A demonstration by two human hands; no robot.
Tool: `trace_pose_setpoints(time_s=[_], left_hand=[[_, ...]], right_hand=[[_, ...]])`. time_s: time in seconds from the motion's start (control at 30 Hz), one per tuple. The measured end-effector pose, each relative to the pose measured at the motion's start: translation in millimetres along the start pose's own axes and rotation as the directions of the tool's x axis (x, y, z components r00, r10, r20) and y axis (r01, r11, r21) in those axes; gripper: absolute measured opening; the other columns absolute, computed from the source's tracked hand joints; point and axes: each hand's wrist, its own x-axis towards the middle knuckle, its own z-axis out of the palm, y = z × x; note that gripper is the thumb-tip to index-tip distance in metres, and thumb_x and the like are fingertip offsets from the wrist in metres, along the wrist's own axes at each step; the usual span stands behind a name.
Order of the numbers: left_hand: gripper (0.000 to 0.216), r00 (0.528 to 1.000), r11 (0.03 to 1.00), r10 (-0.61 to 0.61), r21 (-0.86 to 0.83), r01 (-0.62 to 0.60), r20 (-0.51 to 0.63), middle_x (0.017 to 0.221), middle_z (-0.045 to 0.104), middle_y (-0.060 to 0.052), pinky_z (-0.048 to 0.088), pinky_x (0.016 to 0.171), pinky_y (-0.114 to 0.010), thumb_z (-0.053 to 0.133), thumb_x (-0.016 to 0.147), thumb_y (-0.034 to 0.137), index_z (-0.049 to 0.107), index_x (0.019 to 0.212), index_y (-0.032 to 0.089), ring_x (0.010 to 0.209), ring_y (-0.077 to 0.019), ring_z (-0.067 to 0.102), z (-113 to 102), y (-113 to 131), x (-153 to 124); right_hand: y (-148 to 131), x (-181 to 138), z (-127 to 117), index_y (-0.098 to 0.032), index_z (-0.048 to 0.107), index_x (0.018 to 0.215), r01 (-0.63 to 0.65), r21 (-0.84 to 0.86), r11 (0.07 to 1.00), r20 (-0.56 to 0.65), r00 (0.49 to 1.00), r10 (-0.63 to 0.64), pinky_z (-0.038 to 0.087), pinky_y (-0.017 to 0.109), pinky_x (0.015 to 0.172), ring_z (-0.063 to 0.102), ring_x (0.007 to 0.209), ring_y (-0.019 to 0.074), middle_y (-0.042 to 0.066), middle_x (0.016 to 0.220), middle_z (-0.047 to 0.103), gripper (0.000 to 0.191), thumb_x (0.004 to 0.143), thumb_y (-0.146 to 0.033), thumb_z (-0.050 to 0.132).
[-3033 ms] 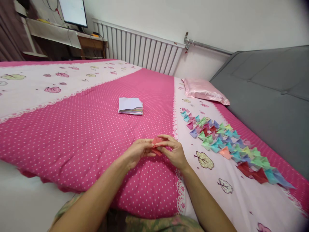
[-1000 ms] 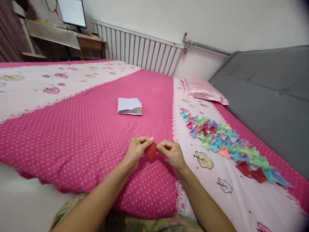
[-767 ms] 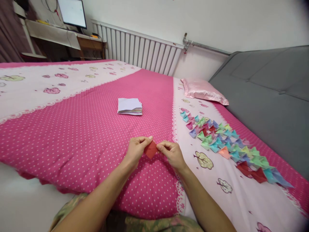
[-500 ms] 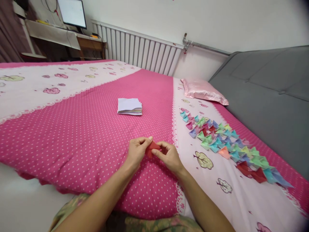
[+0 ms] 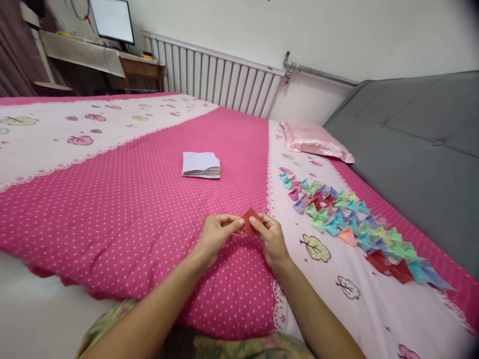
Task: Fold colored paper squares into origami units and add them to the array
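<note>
A small folded piece of red paper (image 5: 250,224), now a flat diamond shape, is held up over the pink dotted bedspread. My left hand (image 5: 219,233) pinches its left corner between thumb and fingers. On the opposite side my right hand (image 5: 272,239) grips it, thumb lying across the front and fingers behind, mostly hidden. Rows of folded paper boats (image 5: 337,227) in many colours stand on the white strip to the right. Beyond my hands lies a stack of square paper sheets (image 5: 201,164), white on top with coloured edges.
The bedspread (image 5: 123,199) has white lace-edged strips with printed trees. A pink satin pillow (image 5: 316,141) lies near the grey headboard (image 5: 415,119). A white radiator (image 5: 213,72) and a desk with a monitor (image 5: 112,21) stand at the back.
The red paper has gone from a triangular, partly opened shape to a flat diamond. Both hands have shifted slightly right, and the right thumb has moved onto the paper's face.
</note>
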Motion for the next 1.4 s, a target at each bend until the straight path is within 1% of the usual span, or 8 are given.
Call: trace_pose_setpoints(time_s=[0.2,0.33,0.57,0.87,1.03,1.13,1.23,1.4], left_hand=[[0.027,1.000,0.998,0.014,0.069,-0.015,0.007,0.053,0.059,-0.003,0.036,0.050,-0.022,0.072,0.059,0.036,0.062,0.055,0.011,0.047,-0.0082,0.048,-2,-5,3],[0.029,0.999,0.999,0.019,0.032,-0.018,-0.042,0.052,0.059,-0.004,0.035,0.050,-0.022,0.072,0.060,0.039,0.061,0.057,0.011,0.046,-0.0088,0.047,-1,-7,4],[0.028,0.998,0.999,0.047,-0.020,-0.048,-0.042,0.051,0.059,-0.002,0.036,0.051,-0.021,0.071,0.062,0.037,0.060,0.056,0.012,0.047,-0.0079,0.048,0,-7,3],[0.024,0.996,0.996,0.084,0.009,-0.084,-0.024,0.055,0.059,-0.002,0.038,0.053,-0.021,0.069,0.066,0.034,0.061,0.059,0.012,0.050,-0.0079,0.049,-1,-5,3],[0.026,0.992,0.989,0.124,0.081,-0.121,-0.034,0.061,0.061,-0.003,0.040,0.052,-0.021,0.067,0.067,0.030,0.065,0.083,0.009,0.052,-0.0094,0.052,-2,-1,4],[0.050,0.988,0.981,0.150,0.125,-0.147,-0.018,0.061,0.061,-0.001,0.042,0.051,-0.021,0.066,0.068,0.027,0.055,0.114,0.009,0.053,-0.0109,0.055,-2,2,2],[0.061,0.978,0.963,0.206,0.179,-0.200,-0.013,0.053,0.057,0.003,0.042,0.049,-0.020,0.063,0.071,0.026,0.043,0.127,0.011,0.049,-0.0099,0.053,-2,3,-1],[0.041,0.937,0.902,0.349,0.261,-0.343,0.026,0.063,0.064,-0.001,0.046,0.052,-0.021,0.061,0.072,0.026,0.060,0.111,0.015,0.052,-0.0096,0.056,-1,-5,-2]], right_hand=[[2,2,-1,-0.016,0.065,0.081,-0.012,-0.015,1.000,-0.004,1.000,0.011,0.046,0.024,0.062,0.059,0.062,0.0117,0.000,0.073,0.066,0.019,0.069,-0.031,0.068],[2,3,-1,-0.016,0.066,0.082,0.020,-0.059,0.998,0.019,1.000,-0.019,0.046,0.025,0.062,0.059,0.065,0.0129,0.001,0.075,0.067,0.023,0.067,-0.032,0.069],[1,3,-1,-0.015,0.063,0.063,0.006,-0.101,0.995,-0.001,1.000,-0.006,0.039,0.021,0.049,0.048,0.047,0.0079,-0.004,0.054,0.058,0.021,0.063,-0.033,0.072],[0,3,-2,-0.015,0.066,0.070,0.025,-0.096,0.995,0.009,1.000,-0.024,0.042,0.022,0.051,0.052,0.050,0.0086,-0.002,0.060,0.062,0.018,0.064,-0.031,0.072],[1,3,-3,-0.017,0.068,0.084,0.139,-0.227,0.964,0.000,0.990,-0.143,0.048,0.028,0.063,0.061,0.063,0.0143,0.002,0.071,0.068,0.019,0.069,-0.029,0.067],[1,3,-5,-0.018,0.069,0.086,0.310,-0.417,0.854,0.011,0.941,-0.337,0.049,0.029,0.068,0.061,0.072,0.0157,0.003,0.079,0.067,0.015,0.074,-0.026,0.063],[0,2,-8,-0.020,0.069,0.082,0.463,-0.571,0.678,0.047,0.843,-0.536,0.049,0.027,0.063,0.059,0.070,0.0142,0.003,0.078,0.063,0.011,0.075,-0.020,0.061],[0,2,-11,-0.023,0.069,0.088,0.582,-0.658,0.478,0.118,0.707,-0.698,0.051,0.029,0.066,0.059,0.073,0.0145,0.003,0.081,0.062,0.021,0.075,-0.011,0.059]])
